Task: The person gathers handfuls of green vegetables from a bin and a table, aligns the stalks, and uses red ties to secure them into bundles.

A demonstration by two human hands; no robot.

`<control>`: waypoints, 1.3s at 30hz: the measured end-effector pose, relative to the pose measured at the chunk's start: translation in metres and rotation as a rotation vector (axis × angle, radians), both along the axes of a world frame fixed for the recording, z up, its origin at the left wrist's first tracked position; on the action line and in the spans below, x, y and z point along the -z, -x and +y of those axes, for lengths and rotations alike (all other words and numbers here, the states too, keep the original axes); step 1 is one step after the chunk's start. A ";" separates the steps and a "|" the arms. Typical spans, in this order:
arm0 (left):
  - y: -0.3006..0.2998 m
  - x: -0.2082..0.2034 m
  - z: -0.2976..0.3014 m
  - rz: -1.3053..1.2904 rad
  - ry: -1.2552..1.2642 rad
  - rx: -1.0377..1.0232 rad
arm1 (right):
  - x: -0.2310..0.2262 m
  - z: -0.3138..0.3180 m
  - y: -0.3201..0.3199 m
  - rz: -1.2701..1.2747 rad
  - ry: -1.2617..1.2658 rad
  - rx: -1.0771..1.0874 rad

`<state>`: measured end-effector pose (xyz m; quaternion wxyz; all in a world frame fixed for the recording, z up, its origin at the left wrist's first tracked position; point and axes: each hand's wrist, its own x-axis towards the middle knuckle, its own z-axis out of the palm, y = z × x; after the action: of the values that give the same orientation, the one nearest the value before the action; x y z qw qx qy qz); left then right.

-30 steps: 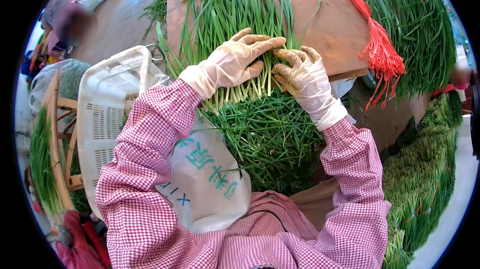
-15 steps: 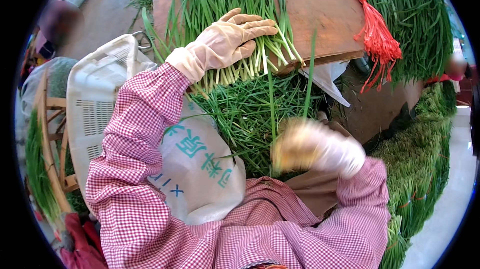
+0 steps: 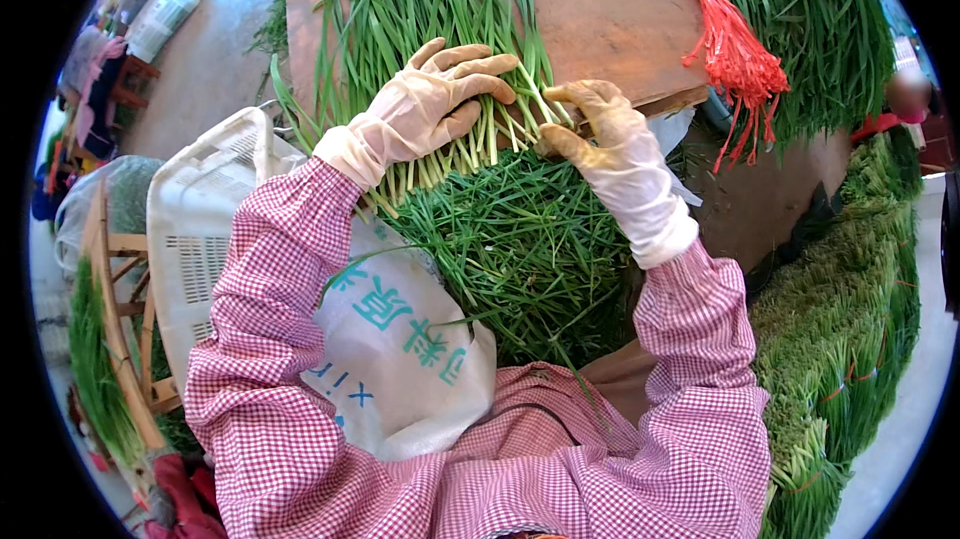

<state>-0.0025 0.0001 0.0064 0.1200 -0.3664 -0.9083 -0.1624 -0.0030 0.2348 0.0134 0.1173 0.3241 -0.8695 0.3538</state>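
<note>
Head view: leafy green stalks [image 3: 425,14] lie on wooden board [image 3: 615,9], pale ends toward person, likely so ends stay within reach. Gloved left hand [image 3: 430,104] rests across stalks, fingers loosely spread, thumb apart, seemingly to keep layer flat. Gloved right hand [image 3: 560,119] at right-side stem ends, thumb and forefinger parted around them; can't tell if pinching. Loose greens heap [image 3: 530,249] sits below ends, perhaps as catch-spot. Red ties [image 3: 738,64] hang beside board, probably for easy grabbing.
</note>
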 end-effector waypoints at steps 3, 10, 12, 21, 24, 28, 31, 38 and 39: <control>-0.001 0.000 0.002 -0.015 -0.019 0.003 | 0.014 -0.007 0.012 0.069 -0.113 -0.006; 0.001 0.005 0.002 0.041 -0.026 -0.014 | 0.011 -0.019 0.017 0.351 -0.264 0.061; 0.004 0.006 0.003 0.032 -0.017 -0.040 | 0.015 -0.023 0.027 0.429 -0.356 0.096; 0.003 0.004 0.002 -0.014 0.046 -0.067 | 0.011 -0.024 0.034 0.476 -0.412 0.032; 0.004 0.005 0.004 0.004 0.085 -0.054 | 0.012 -0.013 0.034 0.415 -0.325 -0.061; 0.003 0.007 0.003 0.015 0.083 -0.038 | 0.015 0.012 -0.024 0.179 0.157 -0.383; 0.004 0.005 0.004 0.029 0.092 -0.008 | 0.028 0.037 -0.097 -0.869 -0.658 -0.901; -0.001 -0.001 0.003 0.053 0.086 -0.018 | -0.005 0.026 -0.032 -0.098 -0.171 -0.075; 0.001 -0.001 0.003 0.057 0.083 -0.012 | -0.008 0.015 -0.021 -0.013 -0.115 0.015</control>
<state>-0.0034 0.0029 0.0077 0.1315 -0.3698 -0.9127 -0.1136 0.0182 0.2495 0.0210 0.0952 0.3216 -0.8915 0.3044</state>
